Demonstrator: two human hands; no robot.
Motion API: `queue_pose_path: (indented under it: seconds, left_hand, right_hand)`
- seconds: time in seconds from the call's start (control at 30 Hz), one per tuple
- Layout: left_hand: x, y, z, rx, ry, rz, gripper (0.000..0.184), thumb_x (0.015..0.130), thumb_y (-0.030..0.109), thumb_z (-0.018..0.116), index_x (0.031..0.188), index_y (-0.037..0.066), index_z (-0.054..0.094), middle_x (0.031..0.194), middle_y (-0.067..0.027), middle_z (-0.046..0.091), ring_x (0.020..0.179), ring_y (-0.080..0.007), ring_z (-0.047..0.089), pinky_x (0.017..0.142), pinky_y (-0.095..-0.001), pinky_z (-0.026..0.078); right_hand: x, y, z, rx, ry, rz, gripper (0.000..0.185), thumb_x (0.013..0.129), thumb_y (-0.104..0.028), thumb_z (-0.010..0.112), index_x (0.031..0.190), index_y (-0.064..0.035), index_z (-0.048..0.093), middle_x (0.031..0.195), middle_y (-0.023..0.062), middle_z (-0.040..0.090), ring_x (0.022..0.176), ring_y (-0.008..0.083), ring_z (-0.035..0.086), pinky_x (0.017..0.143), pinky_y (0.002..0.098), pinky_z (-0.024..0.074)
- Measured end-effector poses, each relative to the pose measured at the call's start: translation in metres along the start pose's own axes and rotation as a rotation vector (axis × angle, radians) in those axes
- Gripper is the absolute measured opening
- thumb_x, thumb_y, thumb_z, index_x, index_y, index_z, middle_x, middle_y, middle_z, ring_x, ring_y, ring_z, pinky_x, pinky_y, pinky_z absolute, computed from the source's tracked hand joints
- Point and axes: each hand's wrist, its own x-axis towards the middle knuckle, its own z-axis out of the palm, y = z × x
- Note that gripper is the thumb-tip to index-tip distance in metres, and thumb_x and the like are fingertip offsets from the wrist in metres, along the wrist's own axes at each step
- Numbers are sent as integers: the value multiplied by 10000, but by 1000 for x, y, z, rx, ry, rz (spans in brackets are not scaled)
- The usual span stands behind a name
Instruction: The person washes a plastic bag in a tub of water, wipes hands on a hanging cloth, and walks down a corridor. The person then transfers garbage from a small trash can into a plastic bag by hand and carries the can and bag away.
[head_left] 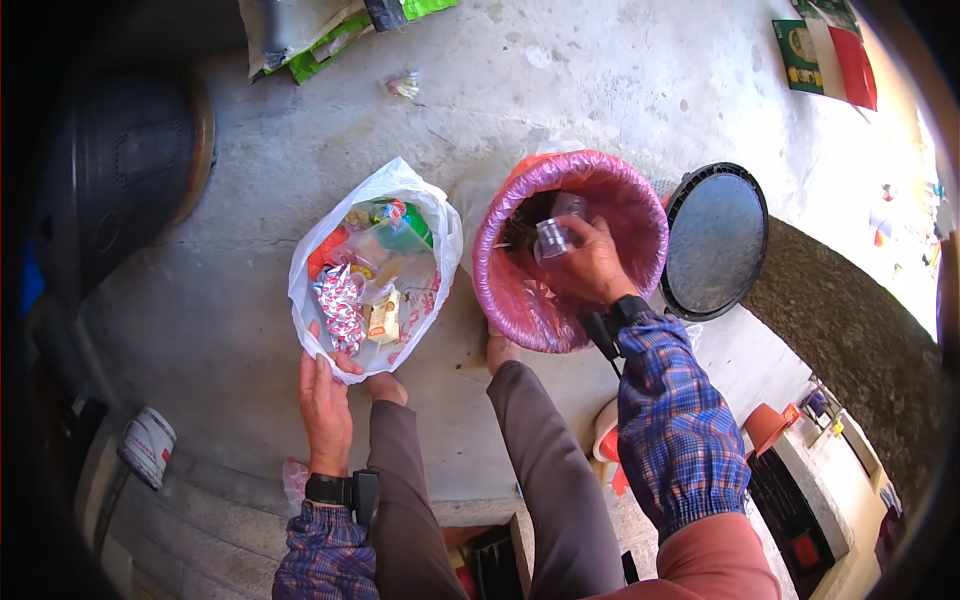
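Note:
My right hand [592, 262] reaches into the mouth of a bin [640, 190] lined with a pink plastic bag. Its fingers are closed on a clear plastic cup [553, 238], and another clear piece [570, 206] shows just beyond. Dark contents lie deeper in the bin, hard to make out. To the left, my left hand [328, 405] grips the near rim of a white plastic bag [400, 178] standing open. Inside that bag are a crumpled red-and-white wrapper [341, 310], a small cream carton [384, 318], a green wrapper [416, 228] and clear plastic.
A round black lid [714, 242] leans right of the bin. Green-and-white packaging [340, 40] and a small crumpled wrapper [404, 84] lie farther off on the concrete floor [300, 130]. A large dark container [130, 150] stands at left, and a terracotta pot [765, 428] at right.

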Motion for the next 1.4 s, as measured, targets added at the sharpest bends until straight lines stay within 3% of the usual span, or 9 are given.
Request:
queue_pose_path:
  seconds: [0.1,0.27,0.37,0.5,0.93,1.07,1.2,1.33,1.4]
  left_hand:
    - [-2,0,-2,0,-26,10,521,1023,246,419,1480,35,286,867,-24,527,859,-134,532,857,-309,417]
    - [-5,-3,-12,-30,-40,11,501,1029,244,412,1475,41,304,876,-17,523,858,-133,537,860,-328,430]
    - [-9,-3,-14,-73,-29,13,485,1033,237,407,1469,42,322,888,-13,517,857,-125,538,877,-341,443]
    - [-13,-2,-19,-109,-22,6,462,1032,223,411,1455,43,360,902,-5,509,856,-107,533,903,-336,451]
    - [-16,-12,-38,-186,-24,-22,445,1032,252,439,1441,80,405,883,20,494,834,-74,504,755,-242,424]
    - [-14,-18,-49,-160,-8,6,442,1034,249,431,1441,78,406,897,19,507,829,-74,502,749,-234,417]
    - [-14,-13,-59,-103,-50,16,472,1039,233,407,1469,56,329,890,-5,514,854,-106,526,826,-316,458]
    - [-17,2,-51,-195,3,-5,484,1029,250,431,1470,81,327,888,-1,499,856,-117,536,853,-333,451]
    - [-16,0,-54,-178,-4,-10,489,1027,253,435,1470,79,325,887,-1,494,857,-123,537,861,-337,448]
  right_hand:
    - [-41,-35,-2,-614,414,-230,478,684,-91,792,1133,-140,634,1138,166,463,1036,303,511,937,352,465]
    - [-61,-34,-13,-458,517,-270,433,798,-56,718,1216,-110,618,1165,97,515,1063,203,565,926,301,485]
    - [-79,-44,-11,-75,443,-191,385,883,-41,643,1261,-40,567,1057,28,618,904,112,616,805,253,526]
    - [-128,-98,18,385,297,-122,434,880,-52,650,1298,-31,532,1173,64,604,1002,157,624,825,285,538]
    - [-62,-112,235,15,-84,-163,486,887,-59,638,1352,-82,498,1224,72,482,1082,166,553,777,298,556]
    - [-15,-65,284,-671,388,-479,618,778,-19,670,1357,-85,464,1263,213,471,1100,404,545,907,431,491]
    - [-45,-55,280,-469,363,-685,634,736,4,634,1335,-115,463,1280,261,439,1074,474,528,912,502,466]
    - [-89,-67,256,-596,487,-644,574,767,2,591,1316,-90,455,1246,268,471,1024,471,563,858,505,485]
    - [-94,-47,248,-555,193,-200,560,763,17,600,1296,-72,452,1212,241,523,1069,430,549,877,452,478]
